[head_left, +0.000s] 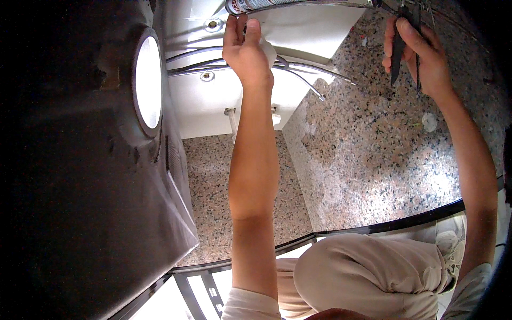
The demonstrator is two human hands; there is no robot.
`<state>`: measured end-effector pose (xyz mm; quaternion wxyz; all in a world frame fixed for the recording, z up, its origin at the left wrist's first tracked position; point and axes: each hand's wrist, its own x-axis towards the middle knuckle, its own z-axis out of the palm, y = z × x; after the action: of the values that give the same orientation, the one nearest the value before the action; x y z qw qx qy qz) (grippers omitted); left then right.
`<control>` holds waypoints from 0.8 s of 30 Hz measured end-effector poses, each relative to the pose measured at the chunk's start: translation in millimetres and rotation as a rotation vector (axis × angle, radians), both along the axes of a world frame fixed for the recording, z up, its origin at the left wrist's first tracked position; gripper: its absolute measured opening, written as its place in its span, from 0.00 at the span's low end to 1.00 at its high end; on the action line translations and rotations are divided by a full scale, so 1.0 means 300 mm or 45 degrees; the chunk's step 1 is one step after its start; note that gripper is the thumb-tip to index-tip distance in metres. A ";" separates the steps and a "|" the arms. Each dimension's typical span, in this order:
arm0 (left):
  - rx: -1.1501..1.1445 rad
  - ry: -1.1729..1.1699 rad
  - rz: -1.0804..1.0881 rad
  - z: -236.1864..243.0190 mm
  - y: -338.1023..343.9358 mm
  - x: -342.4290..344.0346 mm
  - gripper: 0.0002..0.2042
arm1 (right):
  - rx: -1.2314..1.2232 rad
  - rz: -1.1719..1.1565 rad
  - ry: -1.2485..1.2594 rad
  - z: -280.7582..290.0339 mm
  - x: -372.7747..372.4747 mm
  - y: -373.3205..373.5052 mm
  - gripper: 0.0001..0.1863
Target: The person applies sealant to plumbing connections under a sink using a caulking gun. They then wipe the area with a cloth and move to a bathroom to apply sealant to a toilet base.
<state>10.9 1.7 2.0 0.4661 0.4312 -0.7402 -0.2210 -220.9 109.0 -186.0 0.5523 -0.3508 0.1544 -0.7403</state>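
- My right hand is closed around a black-handled tool with two long, dark handles standing apart; its working end is too dark and cut off for me to name the kind.
- I have that tool above the far right part of the speckled stone surface, well away from the near edge.
- My left hand is raised in front of the white panel, past the far edge of the stone, thumb and fingers curled up and fairly narrow.
- A whitish rounded piece shows behind that hand; I cannot tell whether I am gripping it.
- Just beyond my left fingertips is a printed cylinder, cut by the upper border; whether I touch it is unclear.
- Dark cables pass behind my left wrist, and one slim silver end hangs over the stone's far edge.
- Two round metal fittings sit in the panel, one above the other, left of my hand.
- Along the stone's left edge stands a dark panel with a bright round opening.
- A black frame strip follows the near edge, with my beige-trousered knee just outside it.
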 end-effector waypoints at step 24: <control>-0.008 0.054 0.013 -0.003 -0.002 -0.005 0.28 | 0.047 -0.041 0.020 0.060 -0.017 0.038 0.20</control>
<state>9.2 1.1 1.2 0.4842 0.4288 -0.7287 -0.2251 -226.0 120.4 -168.0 0.5454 -0.3437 0.1781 -0.7434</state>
